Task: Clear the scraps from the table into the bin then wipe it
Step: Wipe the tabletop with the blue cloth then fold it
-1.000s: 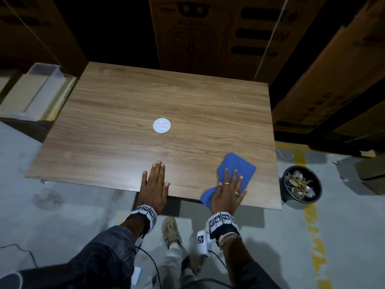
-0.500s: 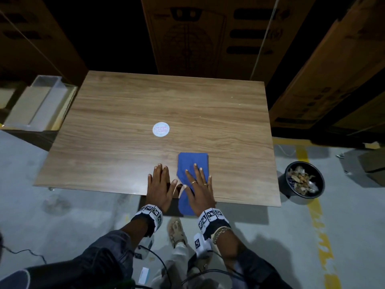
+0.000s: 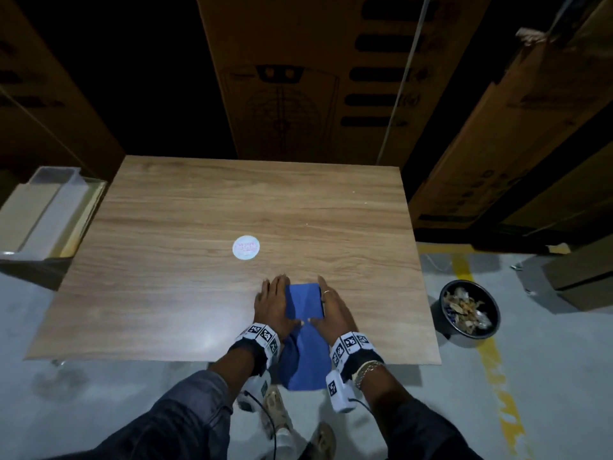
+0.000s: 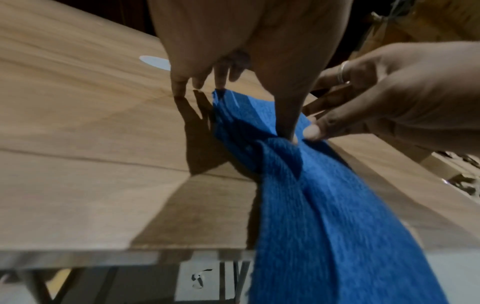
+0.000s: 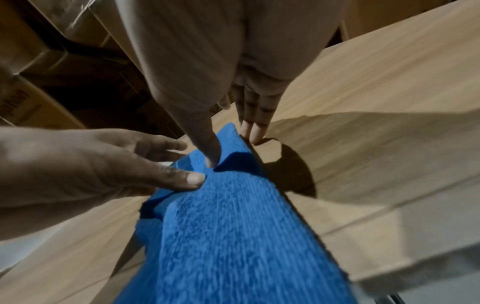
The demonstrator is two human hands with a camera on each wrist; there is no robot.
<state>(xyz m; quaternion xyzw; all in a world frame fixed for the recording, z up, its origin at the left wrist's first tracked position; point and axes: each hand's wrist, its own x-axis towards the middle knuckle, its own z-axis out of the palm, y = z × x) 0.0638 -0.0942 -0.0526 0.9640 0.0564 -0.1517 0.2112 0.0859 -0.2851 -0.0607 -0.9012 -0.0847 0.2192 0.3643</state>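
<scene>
Cloth (image 3: 304, 302) on table (image 3: 166, 260) near front edge, below round sticker (image 3: 246, 247), tail hanging off edge. Step, likely: fold or square up cloth; keep edges aligned, thumbs pin crease. Left hand (image 3: 270, 305) flat against cloth's left side, right hand (image 3: 335, 307) at right side, fingers straight, thumbs pressing cloth. Bin (image 3: 469, 308) on floor right of table, scraps inside.

A cloth (image 3: 304, 302) lies on the surface (image 3: 172, 254) at its near edge, hanging over it, between the hands, nearer than a sticker (image 3: 245, 247); a bin (image 3: 469, 308) sits on the floor to the right.
</scene>
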